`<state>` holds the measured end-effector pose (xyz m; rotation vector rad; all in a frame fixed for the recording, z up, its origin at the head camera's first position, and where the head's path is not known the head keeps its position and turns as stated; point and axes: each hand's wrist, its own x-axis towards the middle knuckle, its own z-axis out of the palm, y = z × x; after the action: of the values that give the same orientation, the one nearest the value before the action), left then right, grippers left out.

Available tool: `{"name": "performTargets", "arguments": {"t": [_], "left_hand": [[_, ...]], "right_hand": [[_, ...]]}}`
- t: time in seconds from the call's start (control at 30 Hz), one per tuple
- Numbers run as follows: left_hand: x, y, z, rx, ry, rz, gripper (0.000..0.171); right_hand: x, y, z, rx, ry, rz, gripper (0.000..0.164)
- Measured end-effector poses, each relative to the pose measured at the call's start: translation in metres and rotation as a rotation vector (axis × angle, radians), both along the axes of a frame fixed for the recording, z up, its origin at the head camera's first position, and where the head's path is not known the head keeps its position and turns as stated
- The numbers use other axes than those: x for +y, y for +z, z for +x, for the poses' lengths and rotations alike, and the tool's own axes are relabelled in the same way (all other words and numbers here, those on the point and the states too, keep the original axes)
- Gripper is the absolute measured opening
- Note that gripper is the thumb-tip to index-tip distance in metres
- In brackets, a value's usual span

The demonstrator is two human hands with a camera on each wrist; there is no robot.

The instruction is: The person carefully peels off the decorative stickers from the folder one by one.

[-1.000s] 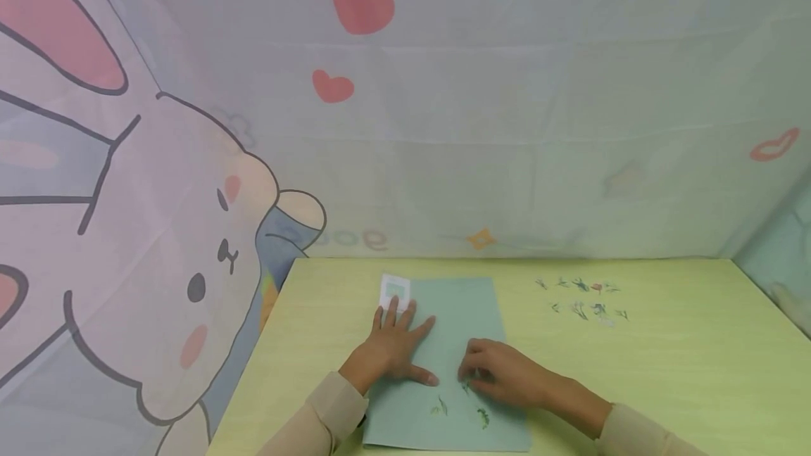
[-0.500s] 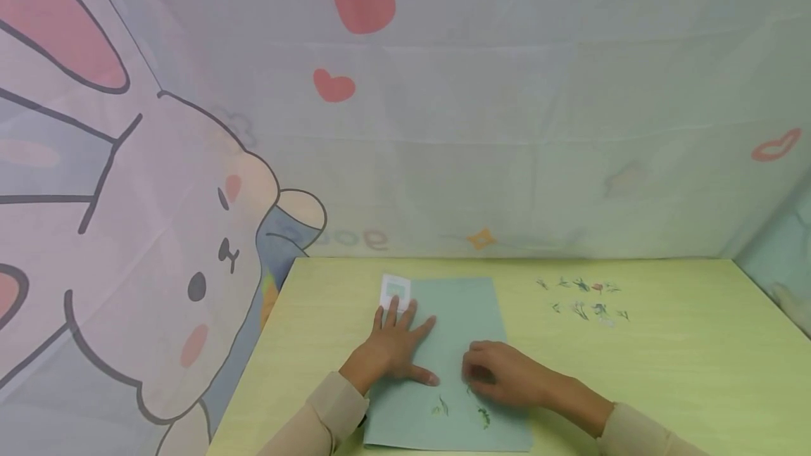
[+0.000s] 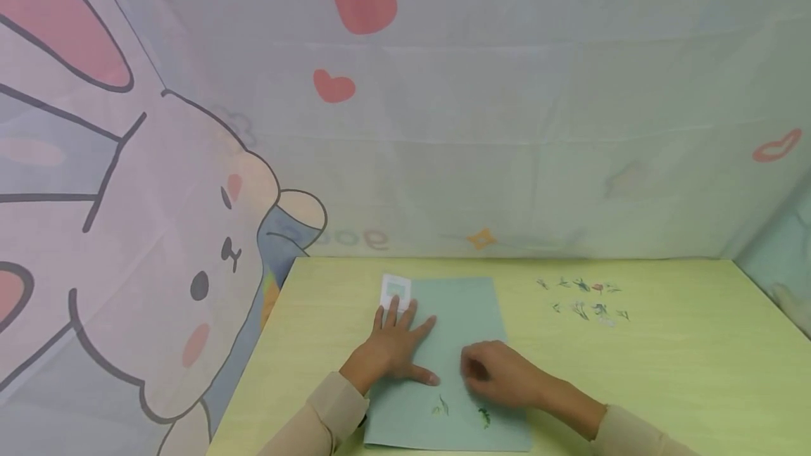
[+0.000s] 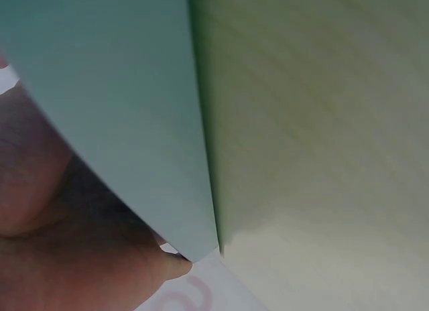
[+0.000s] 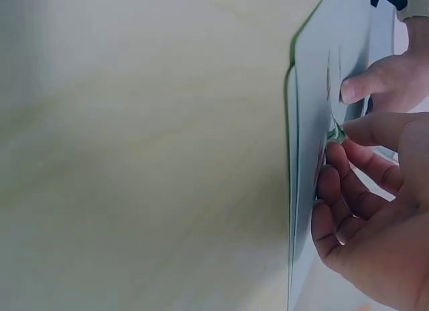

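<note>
My left hand (image 3: 394, 350) lies flat with spread fingers on a pale green booklet (image 3: 456, 308). Its fingertips reach onto a small white card (image 3: 395, 286) at the booklet's upper left corner. Over the booklet's right half, my right hand (image 3: 500, 375) has its fingers curled. The right wrist view shows thumb and index finger pinching a small leafy green sticker (image 5: 336, 133) at the page surface; in the head view the hand hides it. Lower on the page lie a pale green sprig sticker (image 3: 441, 407) and a darker fern-like sticker (image 3: 484, 418).
Several small flower and plant cutouts (image 3: 579, 310) lie in two rows on the yellow-green table (image 3: 671, 371), back right. A printed cloth (image 3: 481, 125) hangs behind the table, with a large rabbit on its left part.
My right hand has shifted very slightly and its fingers have closed in more. The sprig that showed under its fingertips is now hidden in the head view. My left hand stays put.
</note>
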<state>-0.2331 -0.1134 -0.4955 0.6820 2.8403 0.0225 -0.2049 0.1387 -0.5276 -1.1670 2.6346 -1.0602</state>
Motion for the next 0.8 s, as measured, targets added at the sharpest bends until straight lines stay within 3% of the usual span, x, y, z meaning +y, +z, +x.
{"name": "performTargets", "arguments": {"t": [0.33,0.57,0.67,0.8], "left_hand": [[0.001,0.007,0.005,0.013,-0.003,-0.011,0.112],[0.001,0.006,0.005,0.027,-0.007,-0.024,0.112],[0.001,0.006,0.004,0.026,-0.007,-0.028,0.113],[0.001,0.006,0.004,0.021,-0.006,-0.030,0.112]], "right_hand": [[0.012,0.004,0.001,-0.082,-0.067,-0.067,0.014],[0.016,0.003,-0.001,-0.221,-0.073,-0.131,0.008],[0.018,0.002,-0.001,-0.213,-0.071,-0.147,0.008],[0.022,0.001,-0.003,-0.125,-0.076,-0.145,0.010]]}}
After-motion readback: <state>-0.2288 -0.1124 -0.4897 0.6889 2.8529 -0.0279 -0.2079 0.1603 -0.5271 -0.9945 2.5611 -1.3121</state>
